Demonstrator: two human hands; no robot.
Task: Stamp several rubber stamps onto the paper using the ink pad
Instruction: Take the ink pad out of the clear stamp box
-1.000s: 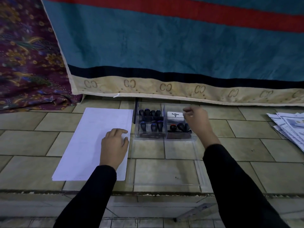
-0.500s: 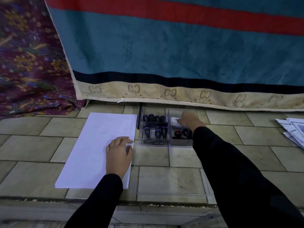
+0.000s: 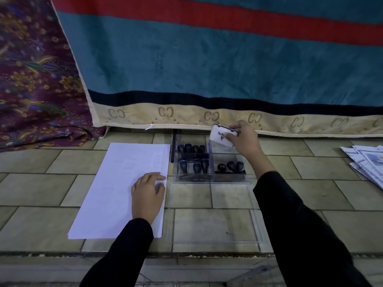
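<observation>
Holding ink pad in my right hand, fingers closed round its case, tilted, above back right compartment of clear box, centre of frame. Left hand flat, fingers spread, on paper, lower left of centre. Paper looks blank. Stamps all in box. Pad unopened, no stamp inked: whole task remains.

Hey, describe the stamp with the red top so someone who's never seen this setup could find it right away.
Start at the clear plastic box on the tiled surface, just right of the white paper. Look in its near right compartment, where three stamps stand in a row. The red-topped stamp is the leftmost of these; it alone shows red, while every other stamp in the box looks black or has a blue top.
</observation>
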